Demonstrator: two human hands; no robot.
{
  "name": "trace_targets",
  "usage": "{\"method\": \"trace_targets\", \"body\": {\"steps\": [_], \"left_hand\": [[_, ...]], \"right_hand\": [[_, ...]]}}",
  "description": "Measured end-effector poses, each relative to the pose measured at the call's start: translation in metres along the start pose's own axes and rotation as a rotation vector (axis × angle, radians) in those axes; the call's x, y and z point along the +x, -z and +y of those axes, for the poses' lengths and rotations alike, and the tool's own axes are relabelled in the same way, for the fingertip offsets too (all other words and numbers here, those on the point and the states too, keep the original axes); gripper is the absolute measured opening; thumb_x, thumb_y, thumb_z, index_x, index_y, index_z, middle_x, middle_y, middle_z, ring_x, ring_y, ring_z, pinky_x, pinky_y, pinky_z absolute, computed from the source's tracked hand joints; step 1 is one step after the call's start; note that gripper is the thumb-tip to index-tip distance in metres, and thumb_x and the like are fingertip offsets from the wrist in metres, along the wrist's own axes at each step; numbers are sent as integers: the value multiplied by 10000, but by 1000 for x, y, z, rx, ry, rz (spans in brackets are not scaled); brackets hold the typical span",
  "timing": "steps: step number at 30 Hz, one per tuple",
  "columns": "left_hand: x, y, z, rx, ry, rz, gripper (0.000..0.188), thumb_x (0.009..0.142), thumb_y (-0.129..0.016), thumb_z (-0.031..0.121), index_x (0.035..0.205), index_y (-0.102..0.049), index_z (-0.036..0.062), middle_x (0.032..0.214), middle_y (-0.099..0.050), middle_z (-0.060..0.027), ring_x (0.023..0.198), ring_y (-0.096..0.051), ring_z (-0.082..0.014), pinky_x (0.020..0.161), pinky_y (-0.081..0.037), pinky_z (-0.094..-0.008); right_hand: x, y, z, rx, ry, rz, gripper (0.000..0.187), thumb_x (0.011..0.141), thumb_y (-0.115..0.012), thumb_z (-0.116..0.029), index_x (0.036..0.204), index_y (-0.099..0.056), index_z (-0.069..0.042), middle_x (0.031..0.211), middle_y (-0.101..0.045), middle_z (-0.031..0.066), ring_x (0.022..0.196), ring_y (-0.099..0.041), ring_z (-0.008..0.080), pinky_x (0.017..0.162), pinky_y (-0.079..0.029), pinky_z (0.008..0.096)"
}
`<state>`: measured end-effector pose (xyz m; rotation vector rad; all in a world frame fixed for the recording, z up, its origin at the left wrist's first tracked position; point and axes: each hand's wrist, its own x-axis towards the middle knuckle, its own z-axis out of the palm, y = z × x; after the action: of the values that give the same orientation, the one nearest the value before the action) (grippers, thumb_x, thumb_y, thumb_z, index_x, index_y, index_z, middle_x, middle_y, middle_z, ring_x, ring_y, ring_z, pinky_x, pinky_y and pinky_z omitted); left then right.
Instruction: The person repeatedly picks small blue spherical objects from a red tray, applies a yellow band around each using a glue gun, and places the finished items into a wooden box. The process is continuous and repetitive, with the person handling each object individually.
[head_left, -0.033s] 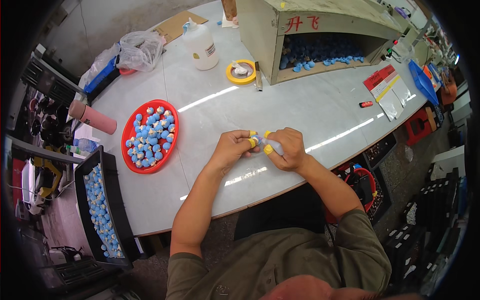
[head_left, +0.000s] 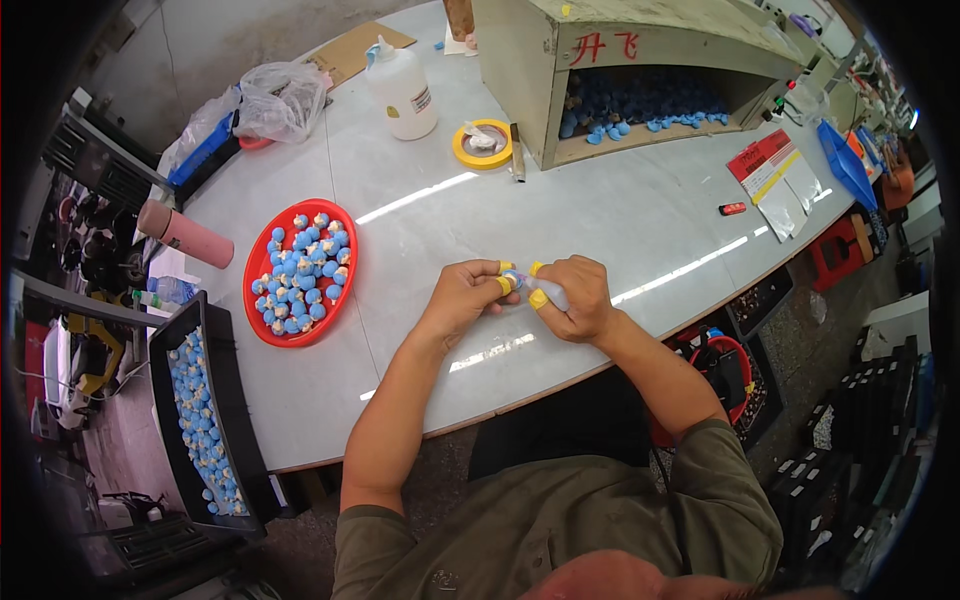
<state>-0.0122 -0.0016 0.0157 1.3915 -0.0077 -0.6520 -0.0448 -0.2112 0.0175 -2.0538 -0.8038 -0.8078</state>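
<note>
Your tabletop (head_left: 420, 235) looks smooth and glossy, the pale object (head_left: 553, 293) in your right hand (head_left: 584, 300) like translucent plastic. You face a scuffed, matt box (head_left: 516, 90), a shiny red plastic basin (head_left: 290, 341) and a crinkled, glossy plastic bag (head_left: 280, 100).

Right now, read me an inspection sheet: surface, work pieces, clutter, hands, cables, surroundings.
Surface: pale grey tabletop, glossy, showing light reflections.
Work pieces: blue balls in a red tray; more in a black bin; blue pieces inside an open-fronted box.
Clutter: white bottle, yellow tape roll, plastic bags, pink flask.
Hands: left hand holds a small blue piece; right hand grips a pale, bottle-like item; yellow fingertip covers on both.
Cables: thin cord, apparently, on the upper-left wall.
Surroundings: black trays at right.
</note>
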Motion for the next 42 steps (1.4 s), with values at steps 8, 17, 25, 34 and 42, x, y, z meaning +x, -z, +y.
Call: {"method": "trace_targets", "body": {"steps": [8, 17, 25, 34, 42], "left_hand": [[-2, -2, 4, -10, 0, 15, 303, 917, -640, 72, 1191, -641, -56, 1026, -723, -108, 848, -702, -134, 641, -511, -200], [-2, -2, 4, -20, -8, 14, 280, 920, -649, 88, 1164, -655, -49, 1004, -728, -98, 857, -706, -127, 639, -502, -194], [-1, -1, 2, -22, -11, 15, 283, 921, -660, 103, 1157, -652, -52, 1008, -727, -98, 854, -709, -133, 640, -502, -197], [-3, -2, 6, -34, 10, 25, 291, 929, -646, 110, 1173, -639, -49, 1038, -721, -101, 854, -704, -121, 646, -502, -195], [-2, -1, 4, -92, 15, 21, 280, 936, -615, 79, 1188, -608, -41, 1075, -706, -111, 922, -713, -160, 711, -555, -209]], "right_hand": [[-3, 0, 1, -2, 7, 19, 179, 723, -729, -90, 867, -642, -26, 729, -668, 107, 528, -567, 272, 520, -441, 356], [-3, 1, 1, -6, 1, 7, 182, 721, -738, -93, 862, -645, -25, 737, -672, 105, 529, -573, 268, 512, -440, 348], [-2, 0, 1, -2, 15, 20, 177, 717, -733, -83, 858, -643, -24, 736, -670, 108, 526, -569, 272, 513, -441, 348], [-6, -3, 6, 100, -53, 174, 180, 720, -723, -56, 864, -624, -9, 728, -655, 117, 531, -571, 281, 516, -446, 357], [-9, -1, 3, 193, -230, 181, 229, 802, -715, -52, 986, -601, 24, 831, -689, 144, 651, -653, 242, 613, -514, 334]]}}
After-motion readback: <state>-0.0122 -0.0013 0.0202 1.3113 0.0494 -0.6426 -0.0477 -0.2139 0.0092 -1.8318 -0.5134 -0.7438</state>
